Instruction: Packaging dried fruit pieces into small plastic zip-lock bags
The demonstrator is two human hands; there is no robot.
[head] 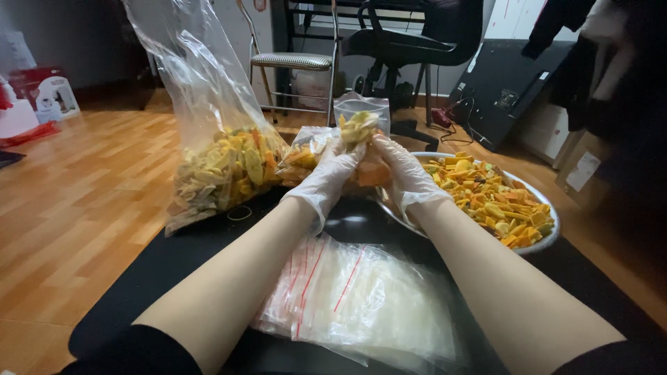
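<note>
Large clear plastic bag [208,139], upright at left far side of the black mat, lower part filled with yellow, orange and green dried chips.

Small clear plastic pouch [358,132], centre, held between the left gloved hand [326,177] and the right gloved hand [406,177], chips showing at its open top.

Stack of flat clear zip pouches with red seal lines [354,298], near centre, lying on the mat between the forearms.

Red and white carton [45,90], far left on the wooden floor.

Brown cardboard box with a white rectangular label [582,170], far right.

Small white label [544,76] on a dark leaning panel, far right.
</note>
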